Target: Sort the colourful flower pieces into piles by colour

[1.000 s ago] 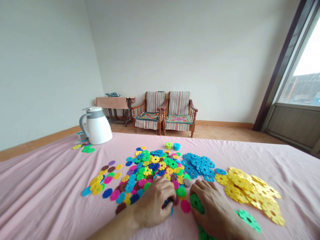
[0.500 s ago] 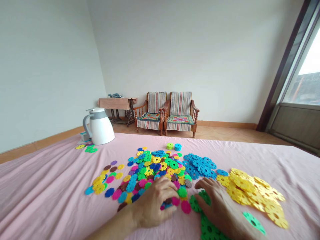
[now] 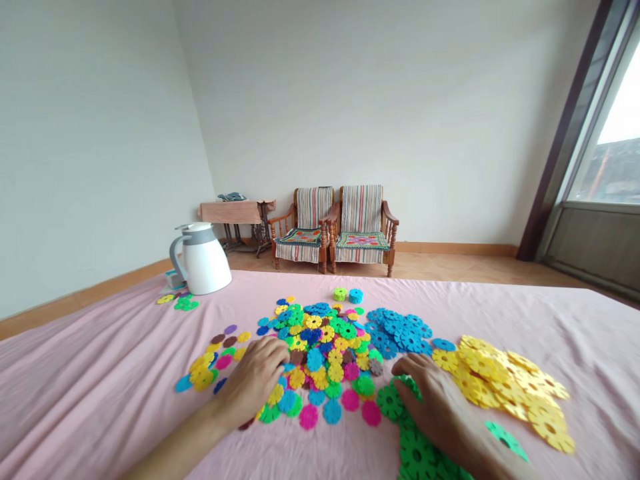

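Note:
My left hand (image 3: 259, 371) lies over the left side of a mixed pile of small plastic flower discs (image 3: 314, 359), its fingers loosely bent and apart, touching the discs. Nothing shows in its grasp. My right hand (image 3: 425, 393) rests above large green notched discs (image 3: 417, 453), thumb and fingers apart; what lies beneath its palm is hidden. Beyond my right hand sits a heap of large blue discs (image 3: 397, 328). To its right spreads a heap of large yellow discs (image 3: 505, 377), with one green disc (image 3: 506, 440) lying separately in front.
A white jug (image 3: 205, 263) stands at the table's far left, with a few discs (image 3: 186, 304) by it. Two small stacks, lime (image 3: 340, 294) and blue (image 3: 356, 295), stand behind the pile. Pink cloth (image 3: 125, 373) covers the table. Two wooden chairs (image 3: 363, 220) stand beyond.
My left hand has moved left across the mixed pile, uncovering discs in its middle and front. My right hand has stayed nearly in place.

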`<control>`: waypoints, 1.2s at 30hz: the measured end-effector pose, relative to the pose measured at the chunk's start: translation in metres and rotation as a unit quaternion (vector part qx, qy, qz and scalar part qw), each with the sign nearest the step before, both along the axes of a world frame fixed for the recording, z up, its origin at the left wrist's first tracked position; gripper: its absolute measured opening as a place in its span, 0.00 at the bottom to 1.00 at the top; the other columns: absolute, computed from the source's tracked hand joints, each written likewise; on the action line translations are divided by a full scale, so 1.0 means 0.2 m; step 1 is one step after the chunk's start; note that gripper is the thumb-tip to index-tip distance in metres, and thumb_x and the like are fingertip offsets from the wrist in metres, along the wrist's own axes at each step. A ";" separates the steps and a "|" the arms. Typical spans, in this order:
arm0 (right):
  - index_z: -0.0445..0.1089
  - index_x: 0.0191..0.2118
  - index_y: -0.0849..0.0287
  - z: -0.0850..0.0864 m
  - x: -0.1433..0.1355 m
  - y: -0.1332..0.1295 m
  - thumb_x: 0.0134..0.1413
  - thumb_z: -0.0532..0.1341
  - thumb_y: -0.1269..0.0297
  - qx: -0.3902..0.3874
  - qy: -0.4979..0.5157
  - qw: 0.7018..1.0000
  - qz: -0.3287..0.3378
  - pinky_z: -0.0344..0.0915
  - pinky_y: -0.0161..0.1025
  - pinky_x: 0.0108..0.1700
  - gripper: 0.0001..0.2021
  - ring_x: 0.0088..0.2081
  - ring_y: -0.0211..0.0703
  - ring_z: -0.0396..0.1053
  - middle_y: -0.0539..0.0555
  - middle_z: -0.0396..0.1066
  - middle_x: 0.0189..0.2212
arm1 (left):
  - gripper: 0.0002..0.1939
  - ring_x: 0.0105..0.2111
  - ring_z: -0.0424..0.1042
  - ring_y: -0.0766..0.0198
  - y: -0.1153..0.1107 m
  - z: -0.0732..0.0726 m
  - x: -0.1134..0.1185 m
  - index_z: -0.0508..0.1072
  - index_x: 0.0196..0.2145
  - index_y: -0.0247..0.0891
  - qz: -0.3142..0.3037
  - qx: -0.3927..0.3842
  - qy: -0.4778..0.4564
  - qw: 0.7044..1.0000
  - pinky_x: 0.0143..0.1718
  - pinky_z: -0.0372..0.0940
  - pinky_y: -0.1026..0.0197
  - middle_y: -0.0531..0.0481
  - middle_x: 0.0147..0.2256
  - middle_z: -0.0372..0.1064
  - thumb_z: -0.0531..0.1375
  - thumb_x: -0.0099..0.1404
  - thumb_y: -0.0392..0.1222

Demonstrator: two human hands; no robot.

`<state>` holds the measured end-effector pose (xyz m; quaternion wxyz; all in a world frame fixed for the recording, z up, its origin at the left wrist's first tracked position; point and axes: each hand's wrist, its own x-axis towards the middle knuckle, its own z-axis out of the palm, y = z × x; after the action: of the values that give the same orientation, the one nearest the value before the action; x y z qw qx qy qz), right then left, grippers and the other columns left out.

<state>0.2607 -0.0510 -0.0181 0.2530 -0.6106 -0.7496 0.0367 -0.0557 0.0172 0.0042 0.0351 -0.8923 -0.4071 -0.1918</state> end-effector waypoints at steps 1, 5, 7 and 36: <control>0.66 0.35 0.55 0.00 0.00 0.00 0.57 0.48 0.64 0.000 -0.001 1.000 0.002 0.59 0.41 0.40 0.11 0.38 0.44 0.66 0.53 0.69 0.34 | 0.08 0.43 0.63 0.58 0.02 0.00 -0.03 0.67 0.32 0.39 0.026 0.015 -0.004 1.000 0.47 0.58 0.53 0.49 0.39 0.67 0.51 0.61 0.30; 0.66 0.35 0.55 0.01 0.00 0.00 0.57 0.48 0.63 0.002 0.001 1.000 0.008 0.58 0.41 0.40 0.11 0.38 0.44 0.65 0.53 0.68 0.34 | 0.10 0.47 0.63 0.57 -0.01 0.00 -0.04 0.71 0.37 0.40 0.040 0.031 -0.026 0.998 0.50 0.58 0.52 0.47 0.43 0.67 0.51 0.63 0.34; 0.66 0.35 0.55 0.01 0.00 0.00 0.57 0.47 0.63 0.001 0.002 1.000 0.010 0.58 0.41 0.40 0.11 0.37 0.44 0.65 0.53 0.68 0.34 | 0.13 0.50 0.61 0.57 -0.07 0.00 -0.01 0.69 0.45 0.43 0.010 -0.004 -0.016 1.000 0.53 0.57 0.52 0.48 0.48 0.66 0.52 0.64 0.42; 0.66 0.33 0.56 0.00 0.00 0.01 0.59 0.46 0.61 -0.016 0.000 1.000 0.026 0.59 0.41 0.39 0.13 0.36 0.43 0.65 0.53 0.69 0.32 | 0.31 0.62 0.41 0.49 -0.20 -0.02 -0.05 0.48 0.61 0.44 0.133 -0.167 0.105 0.971 0.58 0.40 0.40 0.46 0.62 0.42 0.45 0.64 0.59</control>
<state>0.2611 -0.0498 -0.0183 0.2420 -0.5948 -0.7646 0.0549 -0.0659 -0.0218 -0.0005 -0.0469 -0.8383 -0.5428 -0.0203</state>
